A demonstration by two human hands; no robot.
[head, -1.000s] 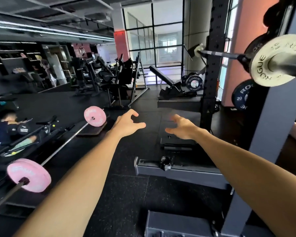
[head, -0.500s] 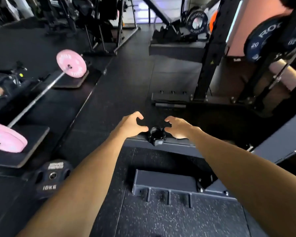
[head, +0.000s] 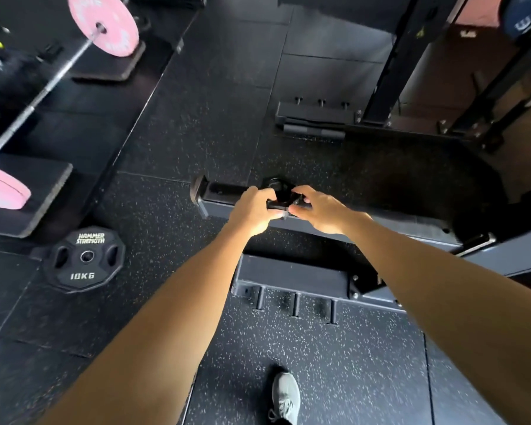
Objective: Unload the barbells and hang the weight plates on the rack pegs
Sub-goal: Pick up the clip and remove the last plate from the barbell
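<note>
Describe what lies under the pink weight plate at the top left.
The pink weight plate stands on a dark pad lying on the floor. The pad's part behind the plate is covered.

Grey sneaker [head: 285,397] on speckled black rubber floor [head: 334,363], dark pads [head: 28,197] at left.

Floor [head: 319,348]: black rubber, speckled with pale flecks. Near plate [head: 83,259]: black, lettered in pale print, with a silver centre ring. Barbell [head: 40,93]: silver shaft carrying two pink plates, one far [head: 105,23] and one at the left edge [head: 0,187]; each rests on a black pad. Rack base beam [head: 380,219]: dark grey-blue. Rack upright [head: 396,56]: black. Collar [head: 281,194] between the hands: black. Shoe [head: 284,397]: grey. Wall [head: 478,10] at top right: salmon-pink.
</note>
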